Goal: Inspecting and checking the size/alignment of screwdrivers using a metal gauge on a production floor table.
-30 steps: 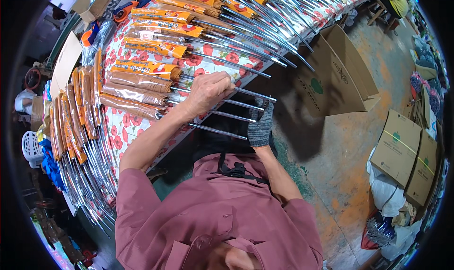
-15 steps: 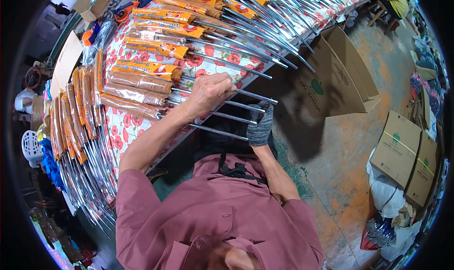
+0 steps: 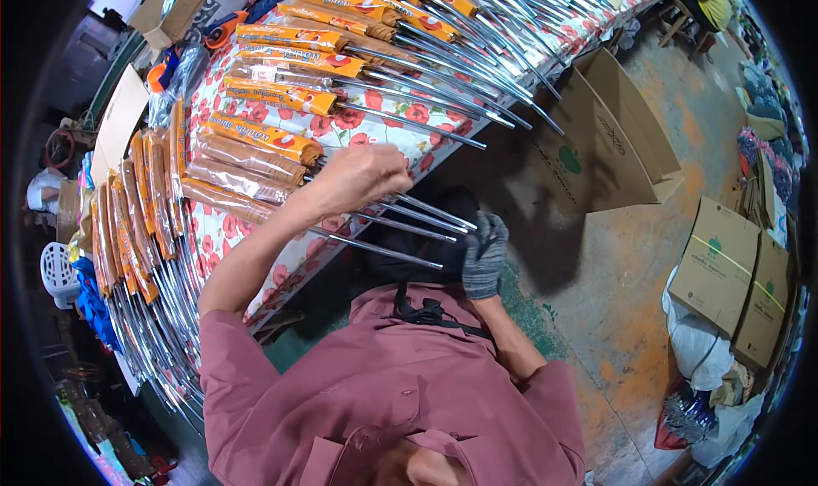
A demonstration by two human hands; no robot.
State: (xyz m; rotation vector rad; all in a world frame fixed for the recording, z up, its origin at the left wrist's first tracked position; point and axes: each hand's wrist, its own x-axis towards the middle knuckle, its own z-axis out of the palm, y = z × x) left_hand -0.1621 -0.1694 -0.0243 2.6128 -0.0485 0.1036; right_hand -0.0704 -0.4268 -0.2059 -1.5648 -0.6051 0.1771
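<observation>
Three bare ends of metal rods (image 3: pixel 439 212) are showing together beyond the table's edge, at the middle of the view, while their wrapped brown heads (image 3: pixel 249 155) are resting on the flowered tablecloth (image 3: pixel 375 132). The long axis of each rod is slanting from the heads at the upper left toward the lower right, so the bare ends are pointing to the person's right and back toward the body; the rods are lying roughly side by side, and whether they are also dipping or rising cannot be told. The left hand (image 3: pixel 368 177), ungloved, is closing its curled fingers over the shafts just short of the heads, apparently gripping them, though its underside is hidden. The gloved right hand (image 3: pixel 485 263) is waiting with bent fingers right beside the tips; whether it is pinching one cannot be told. The step in hand seems to be gathering and lining up the rods, and the next move would be calling for a steady left grip and the right fingers evening the tips. Farther out, more orange-wrapped pieces (image 3: pixel 294 98) are lying along the table above, another row (image 3: pixel 136 205) is fanning out at the left, and an open carton (image 3: pixel 588 137) is standing on the floor at the right.
</observation>
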